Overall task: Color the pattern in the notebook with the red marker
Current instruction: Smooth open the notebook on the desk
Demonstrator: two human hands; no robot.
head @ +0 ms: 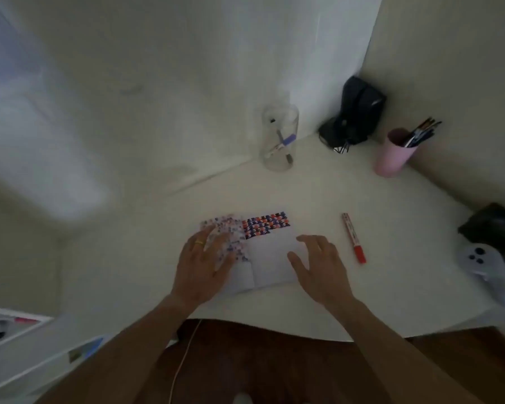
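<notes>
An open notebook (270, 258) lies on the white desk (391, 272) in front of me. A red, blue and dark pattern (264, 224) fills the top of its right page, and a fainter pattern covers the left page. My left hand (204, 263), with a ring on one finger, rests flat with fingers spread on the left page. My right hand (321, 263) is open, fingers apart, over the notebook's right edge. The capped red marker (353, 237) lies on the desk just right of my right hand, untouched.
A clear jar (279, 141) with pens stands at the back by the wall. A black object (353, 112) sits in the corner, next to a pink cup (391, 158) of brushes. A white game controller (487, 266) and a dark item (496, 225) lie at the right edge.
</notes>
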